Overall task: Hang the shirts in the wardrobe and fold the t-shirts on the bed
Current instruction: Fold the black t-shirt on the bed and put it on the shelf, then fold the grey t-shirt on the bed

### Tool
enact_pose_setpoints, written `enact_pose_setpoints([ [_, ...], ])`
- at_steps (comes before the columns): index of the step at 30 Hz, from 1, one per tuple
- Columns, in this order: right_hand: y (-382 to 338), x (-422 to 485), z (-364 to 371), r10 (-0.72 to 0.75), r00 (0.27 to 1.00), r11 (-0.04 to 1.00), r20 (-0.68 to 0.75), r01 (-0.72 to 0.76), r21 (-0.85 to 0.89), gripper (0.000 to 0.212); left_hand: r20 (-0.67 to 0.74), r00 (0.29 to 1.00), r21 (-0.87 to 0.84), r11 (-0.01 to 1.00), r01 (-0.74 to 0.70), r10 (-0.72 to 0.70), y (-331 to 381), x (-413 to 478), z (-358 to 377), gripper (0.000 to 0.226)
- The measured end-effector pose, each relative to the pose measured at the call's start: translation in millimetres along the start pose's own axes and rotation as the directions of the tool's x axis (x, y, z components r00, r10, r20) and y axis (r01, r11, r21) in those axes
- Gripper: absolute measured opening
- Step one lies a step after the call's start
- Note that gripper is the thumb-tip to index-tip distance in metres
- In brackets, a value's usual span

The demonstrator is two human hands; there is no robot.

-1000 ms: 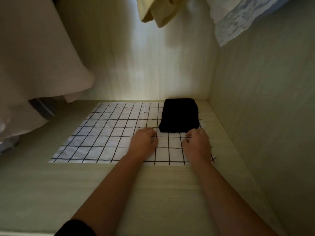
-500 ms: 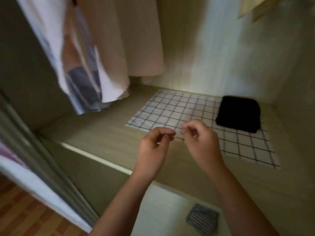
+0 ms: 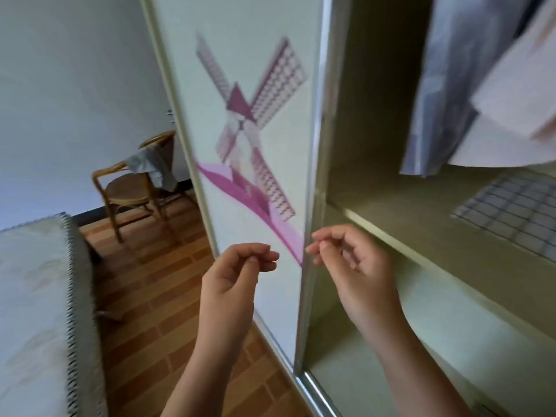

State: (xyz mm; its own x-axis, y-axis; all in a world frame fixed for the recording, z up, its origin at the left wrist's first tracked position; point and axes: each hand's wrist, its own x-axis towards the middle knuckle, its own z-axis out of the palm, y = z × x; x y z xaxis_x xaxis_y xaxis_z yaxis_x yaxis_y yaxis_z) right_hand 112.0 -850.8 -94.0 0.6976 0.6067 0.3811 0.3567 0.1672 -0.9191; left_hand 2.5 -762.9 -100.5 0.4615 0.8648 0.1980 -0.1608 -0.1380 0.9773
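My left hand [image 3: 234, 278] and my right hand [image 3: 355, 266] hover side by side in front of the wardrobe's opening, fingers loosely curled, nothing in either. Inside the wardrobe at the upper right hang a blue-grey shirt [image 3: 445, 100] and a pale pink garment [image 3: 517, 94], both blurred. Below them a black-and-white checked liner [image 3: 511, 209] lies on the wooden shelf [image 3: 406, 212]. The folded black garment is out of view. A corner of the bed [image 3: 33, 296] shows at the left.
The sliding wardrobe door [image 3: 255, 130] with a pink windmill picture stands just behind my left hand. A wooden chair [image 3: 126, 191] with a grey garment [image 3: 153, 164] draped on its back stands by the far wall. Brick-patterned floor [image 3: 150, 281] runs between bed and wardrobe.
My hands have lifted off the checked liner and drawn back out of the wardrobe. My view has swung left, from the shelf with the folded black garment to the door, bed and chair.
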Motion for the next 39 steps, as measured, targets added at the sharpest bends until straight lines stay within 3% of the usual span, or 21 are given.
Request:
enact_pose_setpoints([
  [2,1,-1,41,0.017,0.997,1.0,0.078,-0.018,0.013,0.022,-0.105,0.994,0.038,0.999,0.024,-0.02,-4,5,-44,0.029],
  [5,-1,-3,102,0.012,0.986,0.998,0.167,-0.021,0.053,0.014,-0.222,0.974,0.085,0.994,0.064,-0.044,-11,12,-104,0.03],
  [12,3,-13,210,0.041,0.937,0.999,0.348,-0.041,-0.009,0.02,-0.349,0.937,0.144,0.986,0.089,-0.034,-24,26,-197,0.029],
  [22,51,50,280,0.089,0.915,0.996,0.394,-0.074,-0.052,0.017,-0.358,0.927,0.146,0.973,0.178,-0.116,-65,103,-231,0.029],
  [32,97,215,363,0.076,0.917,0.996,0.391,-0.087,0.009,0.018,-0.306,0.946,0.174,0.97,0.167,-0.107,-82,288,-238,0.023],
  [39,130,304,432,0.096,0.887,0.994,0.451,-0.111,0.006,0.019,-0.387,0.914,0.186,0.961,0.203,-0.119,-101,392,-265,0.024],
])
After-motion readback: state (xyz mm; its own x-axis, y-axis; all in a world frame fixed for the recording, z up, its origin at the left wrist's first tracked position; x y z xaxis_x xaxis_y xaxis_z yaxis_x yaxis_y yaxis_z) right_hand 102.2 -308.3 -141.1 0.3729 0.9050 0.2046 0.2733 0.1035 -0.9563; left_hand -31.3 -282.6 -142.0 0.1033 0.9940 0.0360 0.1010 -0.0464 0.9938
